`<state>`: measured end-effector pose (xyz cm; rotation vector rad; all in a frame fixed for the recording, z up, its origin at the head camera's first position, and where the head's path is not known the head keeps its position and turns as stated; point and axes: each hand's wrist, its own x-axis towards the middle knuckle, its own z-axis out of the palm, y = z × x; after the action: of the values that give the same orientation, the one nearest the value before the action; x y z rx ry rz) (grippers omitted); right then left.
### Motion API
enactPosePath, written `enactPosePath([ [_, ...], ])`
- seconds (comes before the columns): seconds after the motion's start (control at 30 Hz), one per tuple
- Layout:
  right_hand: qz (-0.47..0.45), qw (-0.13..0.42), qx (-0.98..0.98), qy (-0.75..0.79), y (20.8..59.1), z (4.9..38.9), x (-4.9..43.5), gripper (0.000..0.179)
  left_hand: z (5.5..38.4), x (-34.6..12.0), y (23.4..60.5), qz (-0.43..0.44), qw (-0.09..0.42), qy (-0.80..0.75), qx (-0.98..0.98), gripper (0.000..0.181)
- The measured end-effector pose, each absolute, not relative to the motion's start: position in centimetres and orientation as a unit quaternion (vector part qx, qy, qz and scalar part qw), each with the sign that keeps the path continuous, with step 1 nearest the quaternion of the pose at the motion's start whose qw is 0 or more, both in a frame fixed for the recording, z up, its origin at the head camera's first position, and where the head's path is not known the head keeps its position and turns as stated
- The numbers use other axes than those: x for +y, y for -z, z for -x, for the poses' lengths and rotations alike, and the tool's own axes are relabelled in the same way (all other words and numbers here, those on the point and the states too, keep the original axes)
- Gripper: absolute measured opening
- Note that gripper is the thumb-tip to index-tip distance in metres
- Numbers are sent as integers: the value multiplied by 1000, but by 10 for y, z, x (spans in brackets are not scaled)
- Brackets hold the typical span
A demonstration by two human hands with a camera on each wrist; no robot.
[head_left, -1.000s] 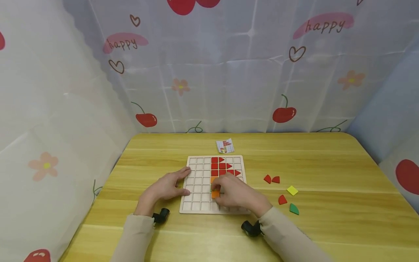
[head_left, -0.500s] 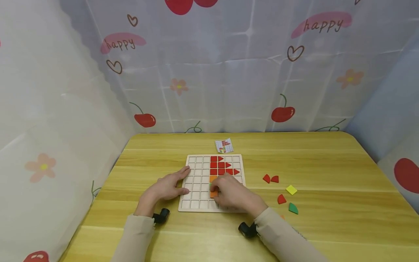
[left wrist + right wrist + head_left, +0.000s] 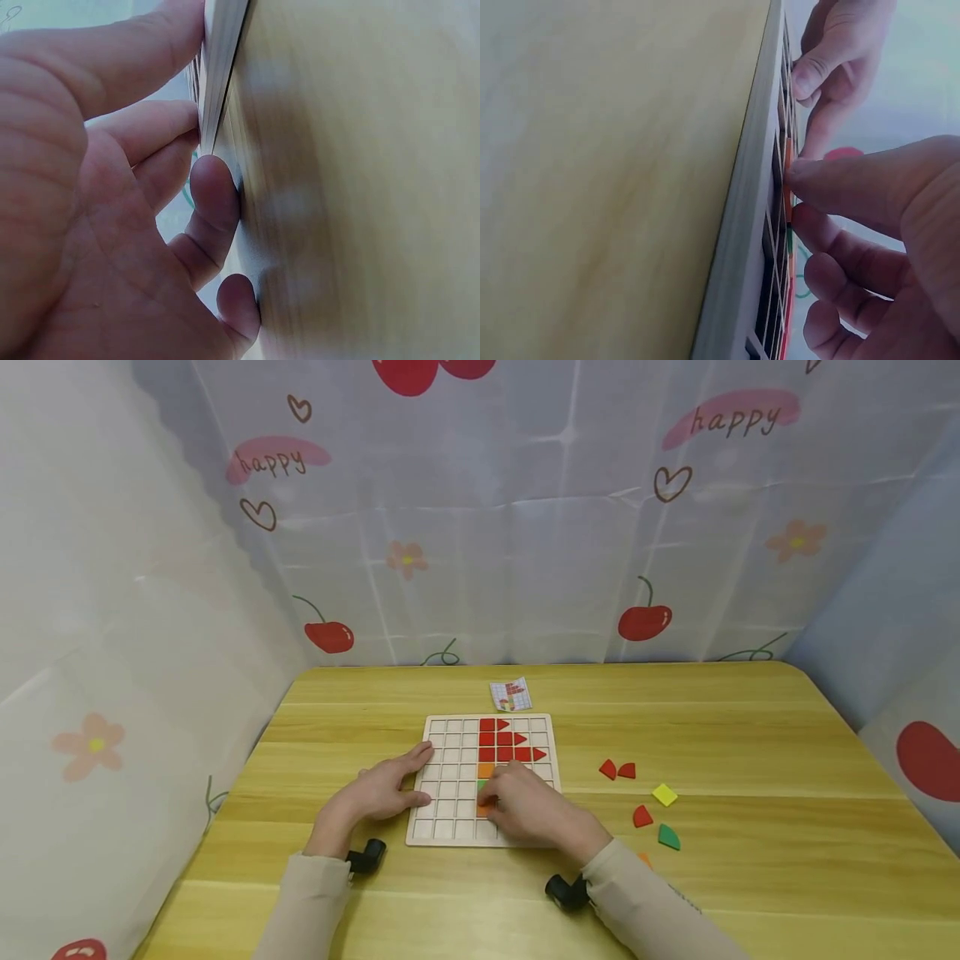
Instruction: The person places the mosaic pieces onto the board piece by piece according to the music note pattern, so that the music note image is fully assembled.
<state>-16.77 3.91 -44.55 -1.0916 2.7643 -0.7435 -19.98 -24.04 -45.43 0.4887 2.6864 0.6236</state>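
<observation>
Pinching the lower orange tile point(image 3: 482, 811) on the board point(image 3: 444, 829), right hand point(image 3: 531, 803) has thumb and finger together on it, below green tile point(image 3: 482, 785). Left hand point(image 3: 381, 787), fingers apart, touches board's left edge. Card point(image 3: 511, 694) beyond board; loose yellow tile point(image 3: 664, 795) right.

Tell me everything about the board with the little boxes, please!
The board looks like pale wood, with rounded corners and thin ridges making rows of little boxes. It lies flat on the table. Red pieces sit in its three farthest rows; an orange square, a green piece and another orange piece come nearer. The person's left grip touches its left edge. The right grip pinches the nearer orange piece and hides some boxes, so I can't tell what's in those.
</observation>
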Motion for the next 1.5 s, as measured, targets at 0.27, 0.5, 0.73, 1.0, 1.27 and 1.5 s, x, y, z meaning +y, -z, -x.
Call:
enactPosePath([
  [0.27,349,49,888,296,439,166,53,19,200,-241,455,-173,169,-219,945,81],
  [0.5,345,34,887,304,431,161,76,19,200,-241,454,-170,169,-212,947,81],
  [0.73,305,30,905,296,428,156,108,20,199,-240,454,-167,172,-216,946,81],
  [1.0,269,13,917,293,435,158,147,22,198,-240,454,-163,172,-217,947,81],
  [1.27,249,6,929,275,439,156,184,22,199,-240,455,-164,171,-227,945,81],
  [1.5,253,1,934,253,440,150,211,26,198,-241,456,-157,171,-229,945,82],
])
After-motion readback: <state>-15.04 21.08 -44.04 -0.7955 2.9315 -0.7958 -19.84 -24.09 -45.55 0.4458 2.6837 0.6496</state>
